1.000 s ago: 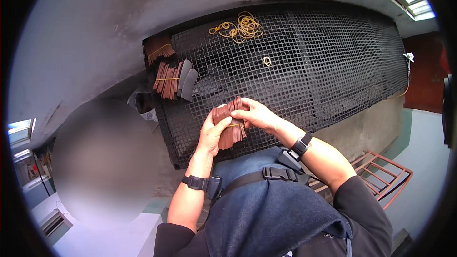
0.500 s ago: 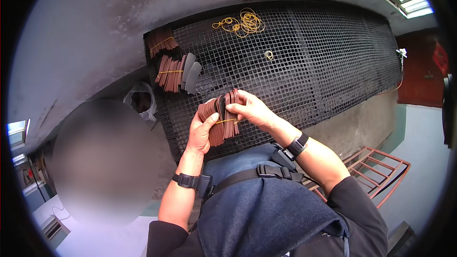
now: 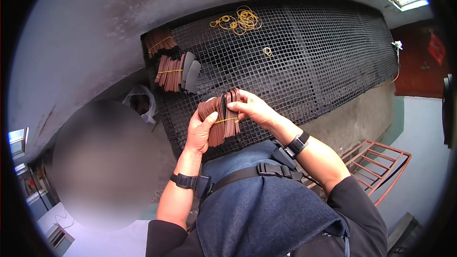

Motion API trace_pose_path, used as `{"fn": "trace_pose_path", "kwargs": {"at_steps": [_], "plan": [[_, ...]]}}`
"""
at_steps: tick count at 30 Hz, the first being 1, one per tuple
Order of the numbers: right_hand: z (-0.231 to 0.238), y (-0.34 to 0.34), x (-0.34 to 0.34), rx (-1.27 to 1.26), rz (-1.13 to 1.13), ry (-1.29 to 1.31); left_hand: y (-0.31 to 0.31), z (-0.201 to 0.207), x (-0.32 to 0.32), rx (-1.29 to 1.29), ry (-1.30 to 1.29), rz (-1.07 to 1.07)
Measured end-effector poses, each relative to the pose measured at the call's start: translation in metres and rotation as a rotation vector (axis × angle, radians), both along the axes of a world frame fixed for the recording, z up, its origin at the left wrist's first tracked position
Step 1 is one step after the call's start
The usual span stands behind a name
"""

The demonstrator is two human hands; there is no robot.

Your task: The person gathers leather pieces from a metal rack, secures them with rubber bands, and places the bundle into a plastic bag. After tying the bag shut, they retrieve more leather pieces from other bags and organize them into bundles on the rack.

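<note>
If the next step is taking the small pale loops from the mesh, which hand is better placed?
Probably the right hand: it is nearer to the small pale loops. The left hand holds the bundle of brown strips from the farther side. The right also pinches it, so would release first.

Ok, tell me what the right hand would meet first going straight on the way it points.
The right hand would meet the held bundle first: its fingers touch it. Beyond that, perhaps the grey pieces, though depth is unclear.
</note>
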State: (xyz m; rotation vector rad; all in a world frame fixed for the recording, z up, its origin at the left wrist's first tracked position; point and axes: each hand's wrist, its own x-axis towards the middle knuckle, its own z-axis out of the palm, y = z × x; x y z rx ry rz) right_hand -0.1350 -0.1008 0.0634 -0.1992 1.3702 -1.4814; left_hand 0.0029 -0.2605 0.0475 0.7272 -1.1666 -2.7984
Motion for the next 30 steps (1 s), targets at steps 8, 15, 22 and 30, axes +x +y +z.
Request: {"fn": "trace_pose_path", "kwargs": {"at_steps": [8,15,22,30], "plan": [[0.01,-0.002,0.004,0.021,-0.02,0.009,0.001,0.013,-0.006,-0.224,-0.014,-0.035],[0.006,-0.003,0.009,0.014,-0.012,0.046,-0.004,0.008,-0.007,-0.403,0.04,-0.067],[0.013,-0.001,0.007,0.054,0.015,0.102,-0.003,0.012,-0.007,-0.339,0.06,-0.05],[0.012,-0.002,0.005,-0.012,0.006,0.039,-0.001,0.022,-0.009,-0.627,0.039,-0.03]]}}
